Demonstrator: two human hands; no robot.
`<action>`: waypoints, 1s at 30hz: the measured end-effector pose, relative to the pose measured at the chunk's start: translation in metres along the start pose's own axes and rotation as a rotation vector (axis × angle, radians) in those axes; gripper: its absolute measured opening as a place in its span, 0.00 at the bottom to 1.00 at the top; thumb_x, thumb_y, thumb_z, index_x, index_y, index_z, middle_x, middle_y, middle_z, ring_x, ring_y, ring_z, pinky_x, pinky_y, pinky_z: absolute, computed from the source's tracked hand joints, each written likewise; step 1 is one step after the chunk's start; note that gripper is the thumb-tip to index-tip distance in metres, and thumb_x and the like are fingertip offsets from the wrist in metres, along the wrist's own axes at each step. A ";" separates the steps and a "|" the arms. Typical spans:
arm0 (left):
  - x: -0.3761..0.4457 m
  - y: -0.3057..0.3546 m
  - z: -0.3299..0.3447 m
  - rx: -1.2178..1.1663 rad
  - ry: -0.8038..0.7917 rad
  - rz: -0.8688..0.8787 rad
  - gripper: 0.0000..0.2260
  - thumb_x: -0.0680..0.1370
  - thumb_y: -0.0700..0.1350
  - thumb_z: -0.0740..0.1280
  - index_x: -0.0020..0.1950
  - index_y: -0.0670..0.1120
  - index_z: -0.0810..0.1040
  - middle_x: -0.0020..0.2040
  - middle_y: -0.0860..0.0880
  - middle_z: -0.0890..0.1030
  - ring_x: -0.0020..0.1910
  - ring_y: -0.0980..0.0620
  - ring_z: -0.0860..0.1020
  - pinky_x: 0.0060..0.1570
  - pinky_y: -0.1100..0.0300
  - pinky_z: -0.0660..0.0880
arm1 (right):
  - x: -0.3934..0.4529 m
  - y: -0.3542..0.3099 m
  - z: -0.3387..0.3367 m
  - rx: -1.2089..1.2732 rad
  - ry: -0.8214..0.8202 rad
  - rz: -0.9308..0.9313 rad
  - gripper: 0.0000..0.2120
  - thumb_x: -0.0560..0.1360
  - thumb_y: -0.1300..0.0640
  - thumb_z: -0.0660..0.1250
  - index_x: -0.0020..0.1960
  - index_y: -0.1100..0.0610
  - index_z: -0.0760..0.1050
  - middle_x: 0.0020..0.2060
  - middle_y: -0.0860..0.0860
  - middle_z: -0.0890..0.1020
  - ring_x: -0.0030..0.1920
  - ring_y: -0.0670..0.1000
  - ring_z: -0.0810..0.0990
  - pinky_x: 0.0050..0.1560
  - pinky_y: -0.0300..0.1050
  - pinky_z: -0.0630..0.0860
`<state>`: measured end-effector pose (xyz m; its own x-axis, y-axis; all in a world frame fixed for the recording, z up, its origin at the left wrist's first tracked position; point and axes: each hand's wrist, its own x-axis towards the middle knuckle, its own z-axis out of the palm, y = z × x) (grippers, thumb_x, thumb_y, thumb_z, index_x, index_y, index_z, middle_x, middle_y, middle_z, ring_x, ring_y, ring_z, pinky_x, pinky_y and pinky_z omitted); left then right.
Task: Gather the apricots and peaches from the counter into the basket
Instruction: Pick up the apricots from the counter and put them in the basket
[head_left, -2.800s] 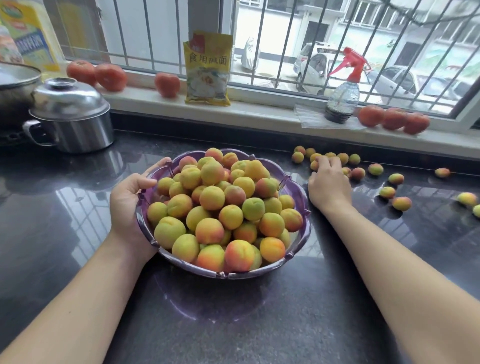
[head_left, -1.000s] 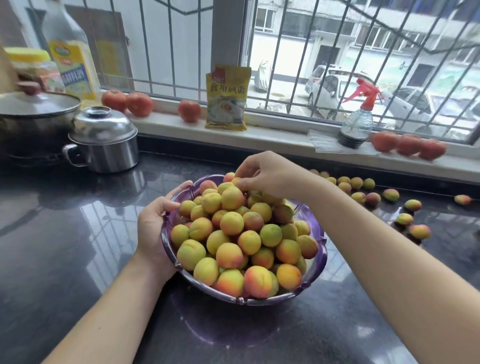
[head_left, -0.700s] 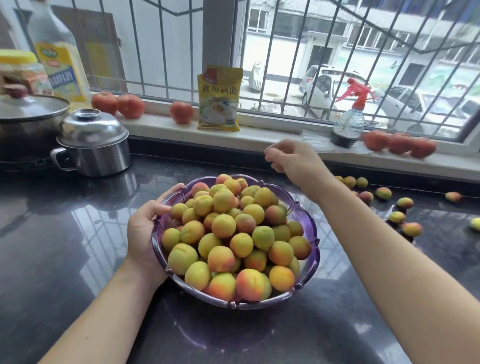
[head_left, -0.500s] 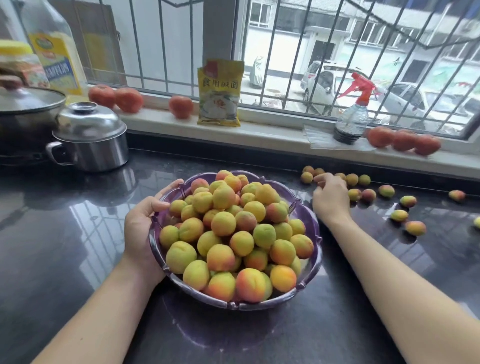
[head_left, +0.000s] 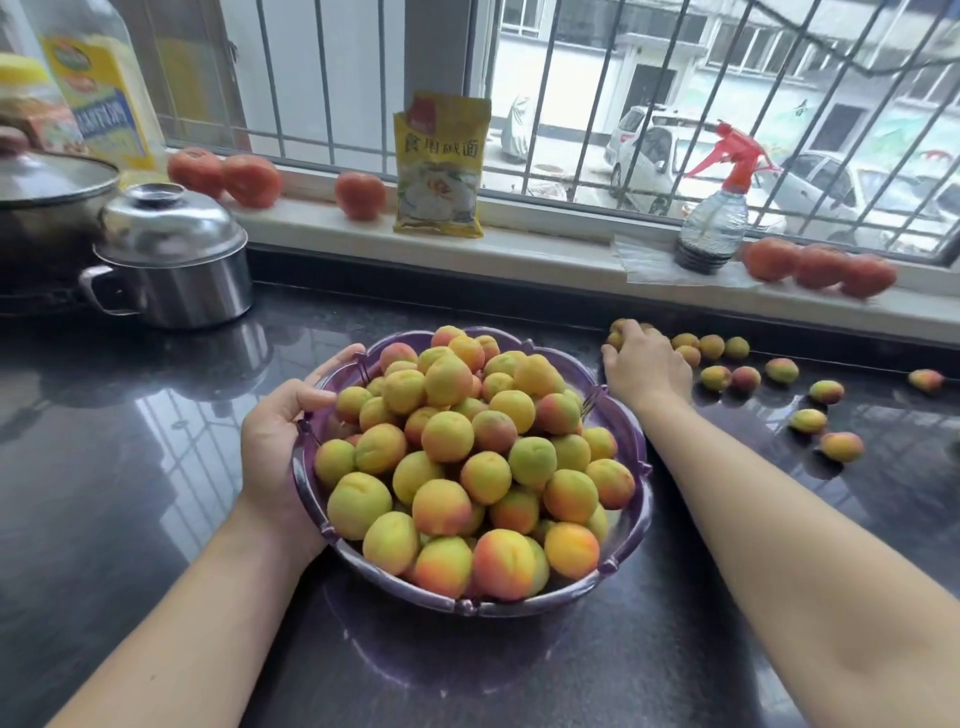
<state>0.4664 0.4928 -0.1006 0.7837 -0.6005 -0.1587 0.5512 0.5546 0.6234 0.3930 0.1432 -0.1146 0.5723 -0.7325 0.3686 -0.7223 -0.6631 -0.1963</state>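
Closest in, the purple basket (head_left: 467, 605) sits on the dark counter (head_left: 130, 493), heaped well above its rim with apricots and peaches (head_left: 447, 436). The left hand (head_left: 280, 441) grips the basket's left rim, thumb hooked over the edge and fingers curled round the outside, bracing it. That brace looks like the right idea: with the pile this tall, any new fruit wants to be set down gently into a hollow near the back rather than dropped on the crest, or something could roll off.

Further out, the right hand (head_left: 644, 364) reaches past the basket's far right edge and comes down over a small cluster of loose fruit (head_left: 615, 338) by the back of the counter. Its fingers curl down over them, but the back of the hand hides the grip, so I cannot tell whether anything is actually held. Best bet here is a small scoop, two or three at most, closed firmly before lifting.

Beyond and to the right of that hand, more scattered fruit (head_left: 748, 376) trails along the counter, some just beside the knuckles, others well apart toward the far right edge. Plenty left to collect, by the look of it.
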 end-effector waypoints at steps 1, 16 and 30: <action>0.001 0.000 -0.001 -0.003 -0.006 -0.003 0.34 0.71 0.43 0.61 0.78 0.43 0.72 0.69 0.37 0.81 0.65 0.36 0.81 0.72 0.36 0.72 | 0.001 0.000 0.000 0.004 0.008 -0.001 0.14 0.82 0.49 0.60 0.65 0.53 0.73 0.61 0.59 0.78 0.58 0.65 0.78 0.51 0.55 0.74; 0.003 0.002 -0.007 0.074 -0.056 0.003 0.41 0.64 0.45 0.70 0.79 0.43 0.71 0.66 0.39 0.83 0.66 0.38 0.81 0.70 0.36 0.73 | -0.039 0.021 -0.053 1.066 -0.377 0.065 0.10 0.80 0.56 0.70 0.61 0.53 0.78 0.56 0.56 0.84 0.44 0.51 0.82 0.44 0.45 0.77; 0.004 0.004 -0.011 0.112 -0.098 -0.006 0.51 0.58 0.47 0.77 0.82 0.43 0.68 0.69 0.39 0.79 0.76 0.34 0.72 0.77 0.32 0.64 | -0.075 -0.029 -0.164 0.222 -0.672 -0.506 0.11 0.74 0.48 0.75 0.56 0.42 0.82 0.45 0.41 0.79 0.43 0.42 0.76 0.43 0.38 0.71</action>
<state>0.4748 0.4993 -0.1073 0.7461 -0.6597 -0.0904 0.5156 0.4864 0.7054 0.3076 0.2425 0.0121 0.9627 -0.2309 -0.1409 -0.2668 -0.8970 -0.3526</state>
